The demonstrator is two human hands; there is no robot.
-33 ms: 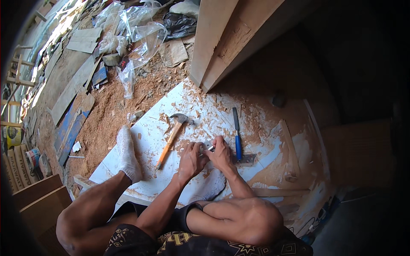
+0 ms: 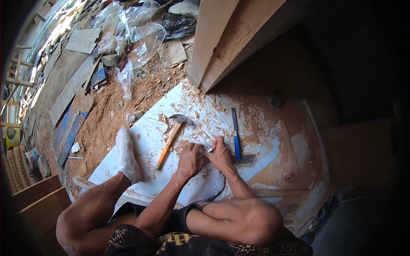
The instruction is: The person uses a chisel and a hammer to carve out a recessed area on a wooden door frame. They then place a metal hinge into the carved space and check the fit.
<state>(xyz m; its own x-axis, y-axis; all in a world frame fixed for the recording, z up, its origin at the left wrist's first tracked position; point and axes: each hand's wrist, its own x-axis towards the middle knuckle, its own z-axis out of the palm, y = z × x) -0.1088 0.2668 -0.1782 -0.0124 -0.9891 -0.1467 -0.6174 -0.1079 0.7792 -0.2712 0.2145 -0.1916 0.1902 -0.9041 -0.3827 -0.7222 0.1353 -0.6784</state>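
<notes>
Close together above the white board, my left hand and my right hand both have their fingers closed on a small silvery metal piece. My fingers cover most of it, so its exact kind is hidden. A claw hammer with an orange-brown wooden handle lies to the left of my hands. To their right is a chisel with a blue handle, its dark blade pointing away from me. A flat grey metal plate rests just beyond the chisel's handle end.
Wood shavings litter the board. A large wooden frame stands at the far side. My socked foot is left of the hammer. Sawdust, plastic bags and scrap boards cover the ground at left. Wooden strips lie at right.
Both hands stay in the same place. Less of the metal piece shows beyond my fingertips now; it seems slightly turned. The hammer and chisel have not moved.
</notes>
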